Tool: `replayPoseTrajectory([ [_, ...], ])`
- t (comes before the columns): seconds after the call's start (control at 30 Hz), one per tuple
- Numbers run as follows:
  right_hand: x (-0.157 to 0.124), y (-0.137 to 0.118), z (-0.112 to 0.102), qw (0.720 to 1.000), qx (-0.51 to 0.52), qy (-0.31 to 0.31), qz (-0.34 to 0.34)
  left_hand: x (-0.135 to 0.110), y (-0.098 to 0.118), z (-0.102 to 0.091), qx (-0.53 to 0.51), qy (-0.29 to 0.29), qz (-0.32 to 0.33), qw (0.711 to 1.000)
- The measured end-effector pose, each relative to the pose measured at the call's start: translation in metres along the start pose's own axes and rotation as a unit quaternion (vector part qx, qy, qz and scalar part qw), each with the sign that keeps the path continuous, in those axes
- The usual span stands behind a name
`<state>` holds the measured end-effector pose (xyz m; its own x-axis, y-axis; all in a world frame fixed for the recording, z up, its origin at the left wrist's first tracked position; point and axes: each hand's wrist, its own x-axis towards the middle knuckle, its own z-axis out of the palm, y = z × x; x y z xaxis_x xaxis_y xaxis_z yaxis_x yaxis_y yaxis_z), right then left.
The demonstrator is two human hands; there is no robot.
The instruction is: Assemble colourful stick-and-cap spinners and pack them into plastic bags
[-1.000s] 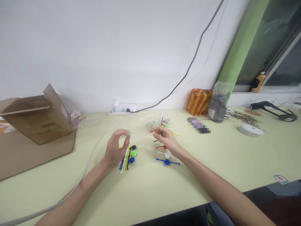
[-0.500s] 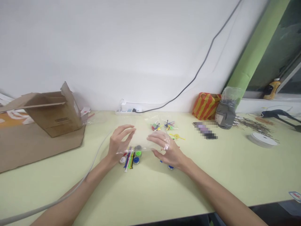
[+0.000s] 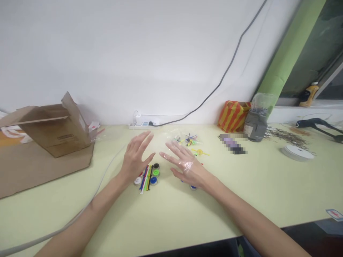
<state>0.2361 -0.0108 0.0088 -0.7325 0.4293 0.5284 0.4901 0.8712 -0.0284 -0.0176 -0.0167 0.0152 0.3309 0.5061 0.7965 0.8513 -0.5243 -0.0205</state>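
My left hand [image 3: 135, 157] is open, fingers and thumb apart, over the table beside a row of coloured plastic strips [image 3: 146, 179]. Small round pieces with white, black, green and blue tops [image 3: 156, 173] lie along both sides of the strips. My right hand [image 3: 184, 162] is open too, its fingers spread. Clear plastic film [image 3: 188, 165], apparently a thin bag, lies over its back and fingers; I cannot tell whether the hand is inside. Behind it are small coloured parts [image 3: 191, 140] in clear plastic and a yellow piece [image 3: 199, 152]. A blue-topped piece [image 3: 193, 187] is partly hidden under my right wrist.
An open cardboard box [image 3: 66, 134] stands left on flat cardboard. A power strip [image 3: 143, 125] lies by the wall. To the right are a blurred-out phone [image 3: 232, 144], a striped bag [image 3: 233, 117], a grey bag [image 3: 255, 125] and a white reel [image 3: 298, 152]. A grey cable crosses my left forearm.
The clear film stretched between both hands has come away from my left hand and now clings to my right. Both hands have opened wider, fingers lifted.
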Motion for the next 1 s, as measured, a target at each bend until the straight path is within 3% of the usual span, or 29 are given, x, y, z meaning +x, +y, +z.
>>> replayPoseTrajectory([
  [0.13,0.005,-0.013,0.001,0.998,0.0,-0.021,-0.056,0.004,0.017,-0.002,0.05,-0.05,0.089,0.994],
  [0.33,0.007,-0.026,0.006,0.994,0.033,0.019,-0.1,0.007,0.036,-0.006,0.056,-0.129,0.138,0.98],
  [0.57,0.003,-0.02,0.005,0.993,0.006,0.016,-0.113,0.005,0.034,-0.002,0.039,-0.193,0.141,0.97],
  [0.7,0.005,-0.02,-0.003,0.992,0.016,0.015,-0.128,0.005,0.03,-0.002,0.02,-0.173,0.123,0.977],
  [0.77,0.005,-0.016,-0.009,0.99,0.042,0.043,-0.13,0.006,0.024,-0.002,0.021,-0.156,0.1,0.982],
  [0.87,0.002,0.004,-0.015,0.987,0.078,0.119,-0.073,0.006,0.01,-0.003,0.049,-0.138,0.043,0.988],
  [0.93,-0.003,0.026,-0.016,0.987,0.053,0.149,0.024,0.004,0.0,-0.002,0.077,-0.131,0.004,0.988],
  [1.0,-0.01,0.052,-0.016,0.982,-0.013,0.123,0.142,0.003,-0.009,-0.001,0.097,-0.129,-0.021,0.987],
])
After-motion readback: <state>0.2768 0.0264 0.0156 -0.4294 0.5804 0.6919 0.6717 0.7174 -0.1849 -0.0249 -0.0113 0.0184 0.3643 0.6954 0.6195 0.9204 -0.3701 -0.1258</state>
